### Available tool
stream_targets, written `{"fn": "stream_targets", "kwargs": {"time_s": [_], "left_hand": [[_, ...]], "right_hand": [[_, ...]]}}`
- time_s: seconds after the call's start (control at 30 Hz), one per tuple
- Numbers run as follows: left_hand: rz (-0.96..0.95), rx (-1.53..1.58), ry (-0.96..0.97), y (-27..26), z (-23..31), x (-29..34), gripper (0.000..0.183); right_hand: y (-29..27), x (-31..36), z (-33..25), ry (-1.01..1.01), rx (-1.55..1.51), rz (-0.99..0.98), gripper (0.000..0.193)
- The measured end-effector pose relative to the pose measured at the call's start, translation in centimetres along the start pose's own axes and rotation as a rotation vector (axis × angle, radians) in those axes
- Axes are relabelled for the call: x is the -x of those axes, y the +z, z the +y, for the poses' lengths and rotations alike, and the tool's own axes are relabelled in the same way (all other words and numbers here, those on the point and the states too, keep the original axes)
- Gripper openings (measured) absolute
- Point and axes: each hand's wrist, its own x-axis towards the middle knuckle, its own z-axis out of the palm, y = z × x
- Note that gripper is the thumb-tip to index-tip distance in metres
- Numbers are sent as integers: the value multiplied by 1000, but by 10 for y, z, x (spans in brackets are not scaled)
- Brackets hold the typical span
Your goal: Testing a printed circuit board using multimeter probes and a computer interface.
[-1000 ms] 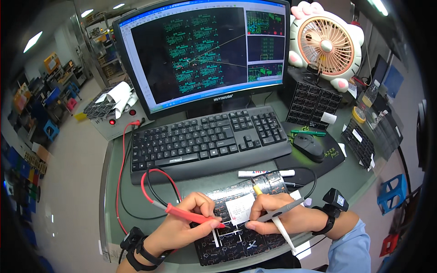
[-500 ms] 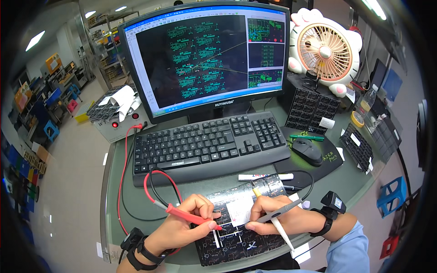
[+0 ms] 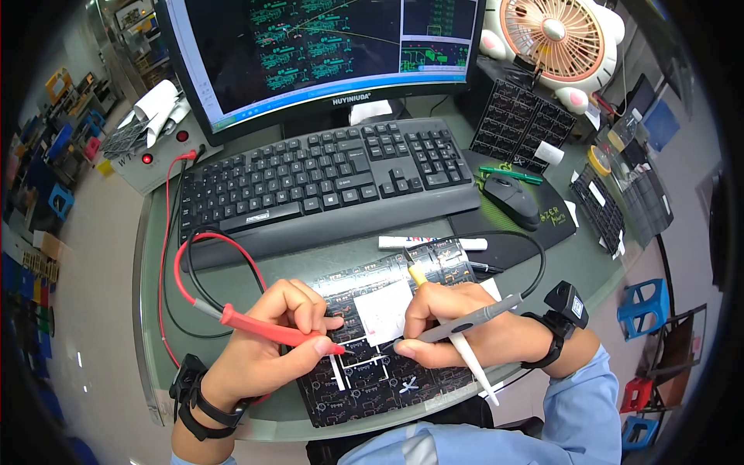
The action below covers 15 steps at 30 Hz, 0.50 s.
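Observation:
A dark circuit board panel lies at the desk's front edge, its thin traces crossed by several white painted lines. My left hand is closed around a red test probe, its tip at the panel beside a white outline. My right hand pinches a grey test probe, whose tip meets the panel near a white paper slip. Tucked into the same hand is a white-handled tool with a yellow collar and dark tip; its kind is unclear. Black straps with small boxes circle both wrists.
Behind the panel stand a black keyboard and a monitor. A white marker lies between. At right are a mouse, a green pen and a fan. Red probe lead runs to a tester box.
The view has tipped downward, so the desk things sit higher and further left, and the monitor's top is cut off. Both hands keep their grips, with the probe tips at much the same places.

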Motion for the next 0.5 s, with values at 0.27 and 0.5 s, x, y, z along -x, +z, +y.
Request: {"fn": "stream_targets", "kwargs": {"time_s": [0.27,0.5], "left_hand": [[6,-16,8,2,-6,4,22],[-19,-62,19,2,-6,2,22]], "right_hand": [[2,3,-1,-1,13,4,22],[1,2,-2,-6,21,15,23]]}}
